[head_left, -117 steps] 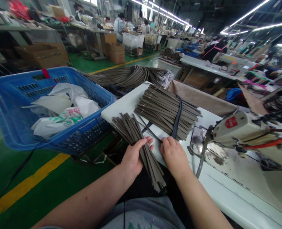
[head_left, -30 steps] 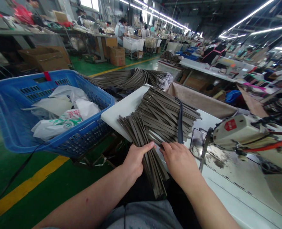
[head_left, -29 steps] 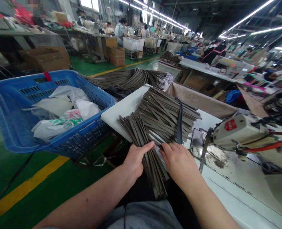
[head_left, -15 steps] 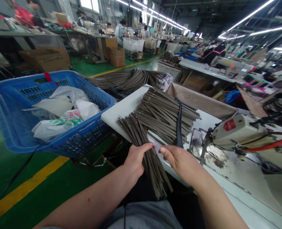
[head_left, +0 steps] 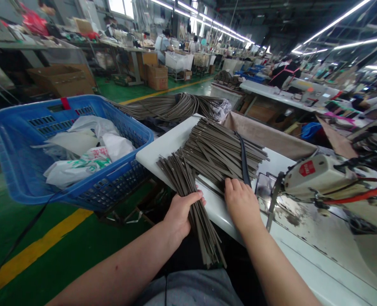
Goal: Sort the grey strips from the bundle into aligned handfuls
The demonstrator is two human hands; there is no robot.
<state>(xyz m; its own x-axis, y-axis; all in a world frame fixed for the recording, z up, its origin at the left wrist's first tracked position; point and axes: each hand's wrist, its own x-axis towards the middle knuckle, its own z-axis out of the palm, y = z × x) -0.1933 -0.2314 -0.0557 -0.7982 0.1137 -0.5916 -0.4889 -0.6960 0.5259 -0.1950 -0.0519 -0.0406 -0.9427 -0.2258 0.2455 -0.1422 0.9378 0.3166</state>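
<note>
A bundle of thin grey-brown flat strips [head_left: 204,231] is in my left hand [head_left: 183,212], its thumb across the top and fingers wrapped beneath. The bundle's far ends fan out over the table edge and its near ends hang above my lap. My right hand [head_left: 242,202] is at the near edge of a wide pile of similar strips [head_left: 214,148], fingers bent down onto the strip ends. Its fingertips are partly hidden, so how many strips they grip is unclear. A black strap [head_left: 244,159] lies across the pile, just beyond my right hand.
The pile lies on a white sewing table [head_left: 162,146], with a sewing machine [head_left: 322,178] at the right. At left stands a blue basket [head_left: 121,170] holding white plastic bags [head_left: 86,148]. Long coiled strips [head_left: 175,104] lie behind. Other people sit at tables farther off.
My right hand has moved from beside the bundle, forward onto the near edge of the pile, its fingers now bent down there. My left hand keeps hold of the bundle, almost unmoved.
</note>
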